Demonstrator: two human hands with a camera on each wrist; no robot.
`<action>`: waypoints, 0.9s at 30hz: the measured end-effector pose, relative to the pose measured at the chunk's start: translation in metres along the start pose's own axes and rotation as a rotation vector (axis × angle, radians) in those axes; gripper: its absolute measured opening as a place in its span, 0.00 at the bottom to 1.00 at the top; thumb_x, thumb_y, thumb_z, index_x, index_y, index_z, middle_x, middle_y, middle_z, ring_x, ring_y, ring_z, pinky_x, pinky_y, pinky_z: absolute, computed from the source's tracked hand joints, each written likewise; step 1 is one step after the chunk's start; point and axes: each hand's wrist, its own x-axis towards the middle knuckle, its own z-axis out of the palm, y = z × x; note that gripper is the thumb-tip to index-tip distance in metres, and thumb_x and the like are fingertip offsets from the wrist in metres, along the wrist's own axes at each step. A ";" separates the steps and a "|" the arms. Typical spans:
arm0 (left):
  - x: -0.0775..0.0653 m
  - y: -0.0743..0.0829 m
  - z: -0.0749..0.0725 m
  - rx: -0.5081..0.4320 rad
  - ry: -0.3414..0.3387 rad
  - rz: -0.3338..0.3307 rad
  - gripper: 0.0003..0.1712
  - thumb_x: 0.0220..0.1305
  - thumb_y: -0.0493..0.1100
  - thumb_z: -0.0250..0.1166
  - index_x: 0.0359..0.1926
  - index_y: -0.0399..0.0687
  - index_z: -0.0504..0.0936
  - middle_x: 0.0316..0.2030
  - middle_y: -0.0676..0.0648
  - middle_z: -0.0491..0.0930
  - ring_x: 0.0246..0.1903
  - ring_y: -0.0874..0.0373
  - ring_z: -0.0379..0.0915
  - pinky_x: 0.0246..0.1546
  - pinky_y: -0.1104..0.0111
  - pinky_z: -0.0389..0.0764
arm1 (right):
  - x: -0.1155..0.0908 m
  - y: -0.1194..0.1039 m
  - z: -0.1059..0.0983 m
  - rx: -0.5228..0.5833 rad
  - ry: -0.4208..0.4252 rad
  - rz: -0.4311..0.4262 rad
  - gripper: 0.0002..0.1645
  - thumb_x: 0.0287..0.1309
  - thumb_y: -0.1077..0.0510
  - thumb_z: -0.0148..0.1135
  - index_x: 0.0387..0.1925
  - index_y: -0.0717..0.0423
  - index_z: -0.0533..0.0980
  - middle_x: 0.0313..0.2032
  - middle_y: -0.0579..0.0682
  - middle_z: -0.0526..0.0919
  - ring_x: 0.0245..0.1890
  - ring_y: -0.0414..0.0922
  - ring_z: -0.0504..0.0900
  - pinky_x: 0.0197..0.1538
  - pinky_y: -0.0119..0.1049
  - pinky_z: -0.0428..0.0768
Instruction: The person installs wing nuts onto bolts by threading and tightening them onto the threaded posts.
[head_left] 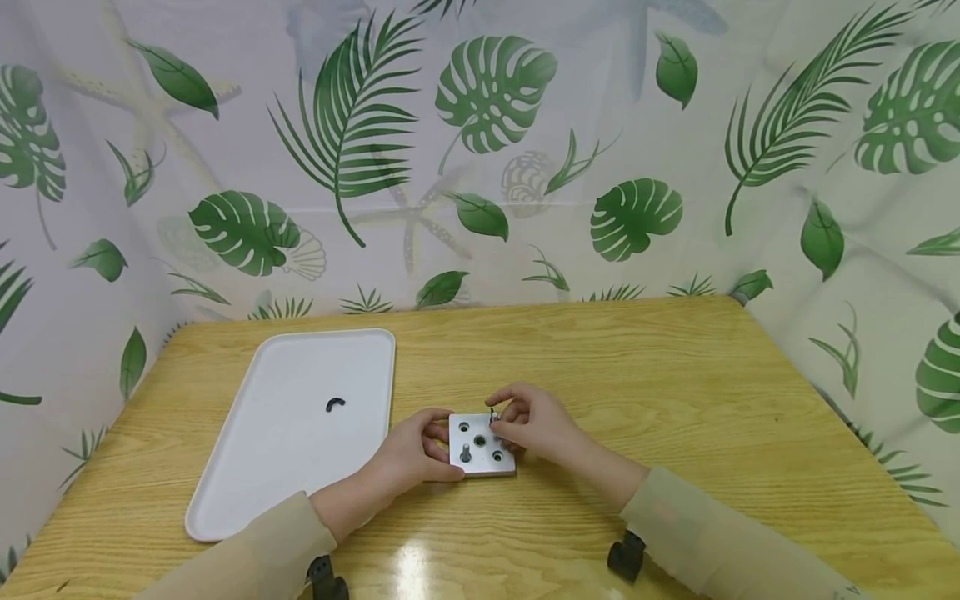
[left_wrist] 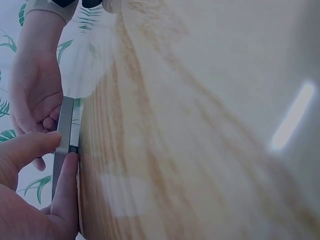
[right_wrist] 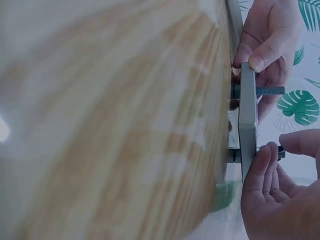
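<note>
A square silvery metal plate (head_left: 480,468) with several holes is held level, close over the wooden table. My left hand (head_left: 412,450) grips its left side; the left wrist view shows the thumb on top and a finger underneath. A bolt (head_left: 466,453) sticks up through the near-left hole, its threads plain in the right wrist view. At the far-right corner my right hand (head_left: 543,425) pinches a small black wing nut (right_wrist: 281,149) at the top of a second bolt (right_wrist: 282,155). The fingers partly hide that bolt and nut.
A white tray (head_left: 300,450) lies to the left on the wooden table (head_left: 637,367), with a small black curved piece (head_left: 335,404), like a wing nut, on it. Leaf-patterned cloth (head_left: 570,167) hangs behind and at both sides of the table.
</note>
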 end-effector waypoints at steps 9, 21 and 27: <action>-0.001 0.002 -0.001 0.004 -0.004 0.009 0.48 0.49 0.27 0.82 0.72 0.35 0.72 0.47 0.42 0.83 0.34 0.61 0.81 0.36 0.73 0.81 | 0.003 0.002 0.001 0.017 -0.016 -0.005 0.16 0.63 0.66 0.70 0.50 0.72 0.81 0.28 0.51 0.83 0.24 0.35 0.79 0.29 0.28 0.82; -0.001 0.001 -0.003 0.018 -0.004 0.001 0.48 0.50 0.28 0.82 0.72 0.36 0.73 0.48 0.43 0.82 0.35 0.61 0.81 0.38 0.71 0.83 | 0.002 0.002 0.002 -0.060 0.053 0.053 0.11 0.63 0.61 0.75 0.37 0.63 0.80 0.26 0.50 0.83 0.25 0.37 0.78 0.28 0.29 0.78; -0.001 0.002 -0.004 0.014 -0.005 -0.002 0.48 0.50 0.28 0.82 0.72 0.37 0.73 0.48 0.43 0.82 0.35 0.61 0.81 0.38 0.71 0.83 | 0.001 0.001 0.002 -0.076 0.072 0.067 0.11 0.63 0.61 0.75 0.34 0.61 0.79 0.25 0.49 0.83 0.23 0.37 0.78 0.26 0.29 0.76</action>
